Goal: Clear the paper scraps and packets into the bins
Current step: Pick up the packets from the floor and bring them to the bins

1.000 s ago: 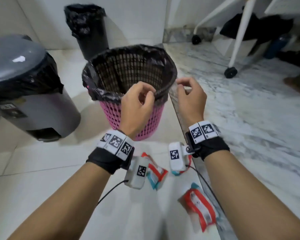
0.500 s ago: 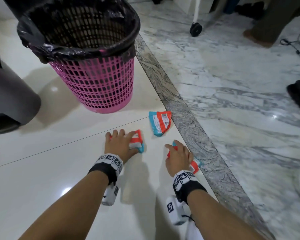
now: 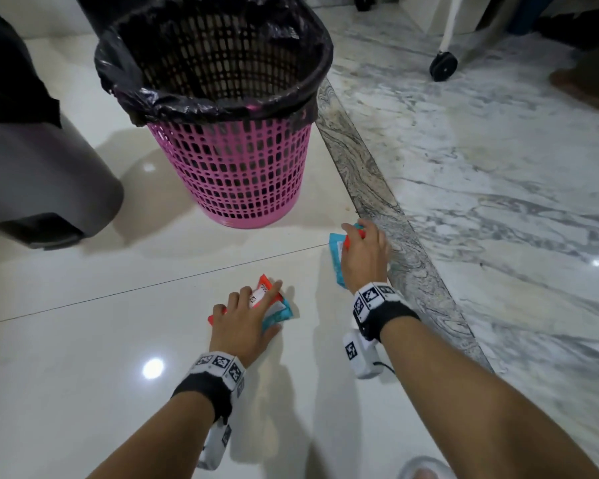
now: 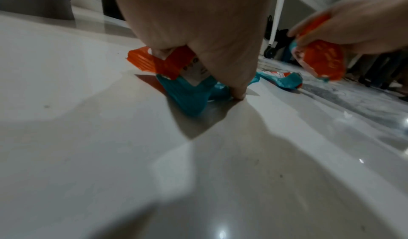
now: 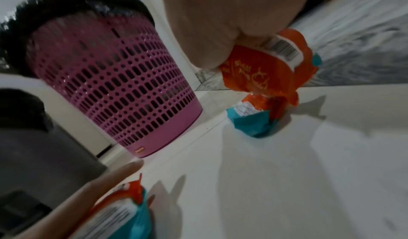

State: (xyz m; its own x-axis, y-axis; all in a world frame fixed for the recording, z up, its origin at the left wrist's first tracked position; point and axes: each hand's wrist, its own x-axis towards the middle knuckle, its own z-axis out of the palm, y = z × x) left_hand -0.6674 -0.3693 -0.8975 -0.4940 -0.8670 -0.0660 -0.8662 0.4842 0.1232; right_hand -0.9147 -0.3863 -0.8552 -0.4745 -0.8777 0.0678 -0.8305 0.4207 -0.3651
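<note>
Three crumpled orange-and-teal packets are in view. My left hand lies over one packet on the white floor tiles; in the left wrist view its fingers and thumb close round that packet. My right hand grips a second packet just above the floor. Under it a third packet lies by the stone strip, also seen in the right wrist view. The pink mesh bin with a black liner stands just beyond both hands.
A grey pedal bin with a black liner stands left of the pink bin. A dark veined stone strip runs diagonally past my right hand, with marble floor beyond. A chair castor sits at the far right. A slipper toe shows at the bottom.
Both hands dropped from the pink bin's rim to the floor. The left hand stayed on its packet; the right took up a packet and moved forward over the third one.
</note>
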